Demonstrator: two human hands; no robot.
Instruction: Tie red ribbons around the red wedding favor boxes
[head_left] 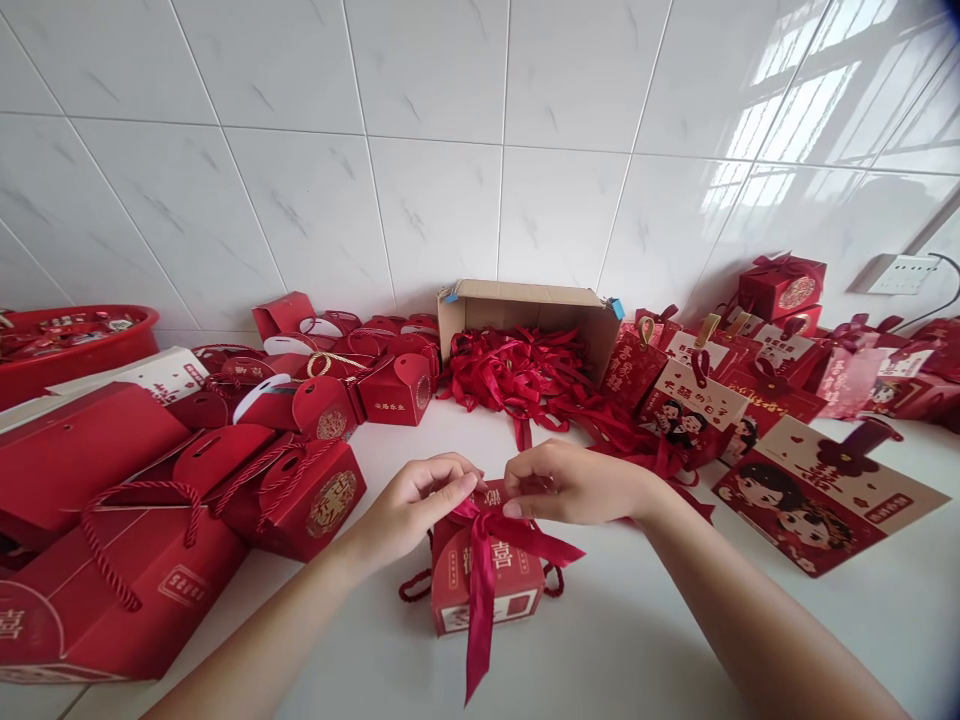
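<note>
Box [517, 580]: one, small, red, with pale characters; stands on the white table [360, 640], front and centre, between the two forearms. Cord loop [555, 590] at its right side, another at its left.

Ribbon [481, 610]: one, dark red, satin; crosses the top of the box, one tail hanging down over the front, another reaching out to the right.

Left hand [420, 500]: thumb and forefinger pinched together on the ribbon at the box's top.

Right hand [574, 482]: fingers bent, thumb close beneath them, just beside the ribbon; its fingertips are partly hidden, so whether they grip any of it cannot be told.

Carton [536, 291]: brown, on its side behind the hands; spare ribbons [517, 365] spill from its mouth.

Left lot: red boxes [289, 500], several with twisted cord handles; red basin [45, 378] of small items beyond.

Right lot: printed boxes [810, 510], the nearest showing a cartoon couple; red stack [782, 285] farther back.

Backdrop: tiled wall [435, 70], marbled white; power strip [896, 273] at far right.
</note>
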